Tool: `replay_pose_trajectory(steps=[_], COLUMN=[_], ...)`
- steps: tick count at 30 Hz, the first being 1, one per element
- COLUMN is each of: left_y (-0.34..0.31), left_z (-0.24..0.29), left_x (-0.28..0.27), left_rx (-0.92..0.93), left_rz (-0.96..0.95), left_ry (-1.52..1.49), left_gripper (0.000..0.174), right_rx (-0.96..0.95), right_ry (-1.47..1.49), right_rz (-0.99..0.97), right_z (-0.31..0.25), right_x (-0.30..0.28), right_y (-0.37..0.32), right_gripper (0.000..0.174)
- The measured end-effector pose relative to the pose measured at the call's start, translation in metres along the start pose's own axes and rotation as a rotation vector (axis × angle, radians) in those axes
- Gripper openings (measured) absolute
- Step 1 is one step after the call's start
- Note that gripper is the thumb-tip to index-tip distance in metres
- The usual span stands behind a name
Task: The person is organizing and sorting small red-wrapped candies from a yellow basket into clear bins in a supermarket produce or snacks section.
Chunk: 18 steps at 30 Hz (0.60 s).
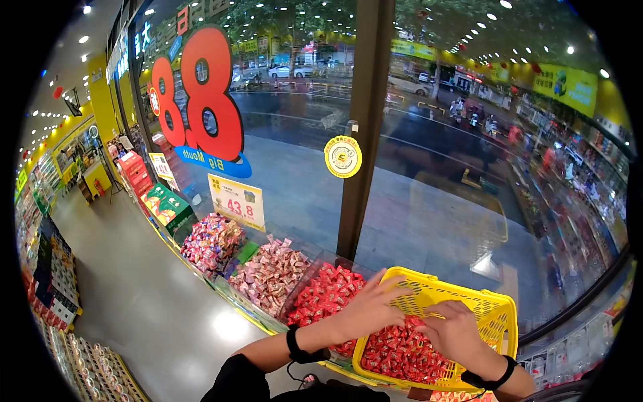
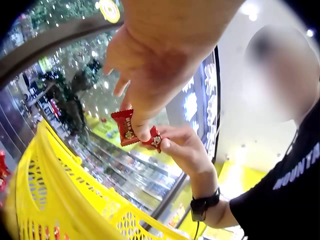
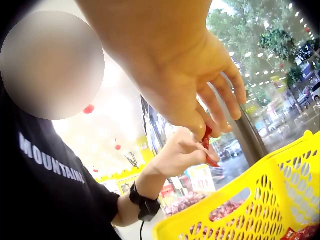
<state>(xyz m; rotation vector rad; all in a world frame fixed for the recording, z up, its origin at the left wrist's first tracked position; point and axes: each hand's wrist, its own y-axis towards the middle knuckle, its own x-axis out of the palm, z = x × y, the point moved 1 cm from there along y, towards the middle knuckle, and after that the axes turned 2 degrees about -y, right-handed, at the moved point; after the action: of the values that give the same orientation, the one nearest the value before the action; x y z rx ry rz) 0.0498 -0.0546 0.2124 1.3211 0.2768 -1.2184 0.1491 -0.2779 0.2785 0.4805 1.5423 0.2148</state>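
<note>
Over a yellow basket (image 1: 499,308), both hands are close together at its inner side. My left hand (image 1: 368,311) pinches a red wrapped candy (image 2: 125,129) between thumb and fingers, its crimped wrapper end showing. Facing it, the right hand (image 1: 459,335) pinches red wrapper (image 2: 155,139) with thumb and forefinger, its other fingers bent loosely. The two red pieces meet at the fingertips; I cannot tell whether they are one candy or two. Beneath the hands, a heap of red wrapped candies (image 1: 402,355) lies in the basket.
Left of the basket, open bins hold red candies (image 1: 325,295), pink-wrapped candies (image 1: 271,271) and mixed purple and pink candies (image 1: 213,241). A price sign (image 1: 236,202) stands behind them. A glass window with a dark post (image 1: 365,134) rises beyond the basket.
</note>
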Motion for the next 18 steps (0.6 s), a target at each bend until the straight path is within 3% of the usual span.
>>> replay_pose_trajectory(steps=[4,7,13,18], left_y=[-0.04,-0.091,-0.165,-0.191], left_z=[-0.034,-0.066,-0.094,-0.114], left_x=[-0.037,-0.025,0.032,0.062], left_rx=[-0.199,-0.339,-0.562,-0.626], left_rz=[0.293,0.415,0.42,0.403], left_ry=[0.133,0.191,0.165,0.238], left_gripper=[0.016,0.012,0.009,0.009], right_rx=[-0.085,-0.132,-0.16,-0.129], right_ry=[0.086,0.132,0.092,0.009], right_rz=[-0.1,-0.222,-0.394,-0.448], right_z=[0.003,0.003,-0.01,-0.011], right_x=[0.032,0.079,0.151,0.194], right_y=[0.043,0.064,0.111,0.133], right_gripper=[0.021,0.022,0.026,0.026])
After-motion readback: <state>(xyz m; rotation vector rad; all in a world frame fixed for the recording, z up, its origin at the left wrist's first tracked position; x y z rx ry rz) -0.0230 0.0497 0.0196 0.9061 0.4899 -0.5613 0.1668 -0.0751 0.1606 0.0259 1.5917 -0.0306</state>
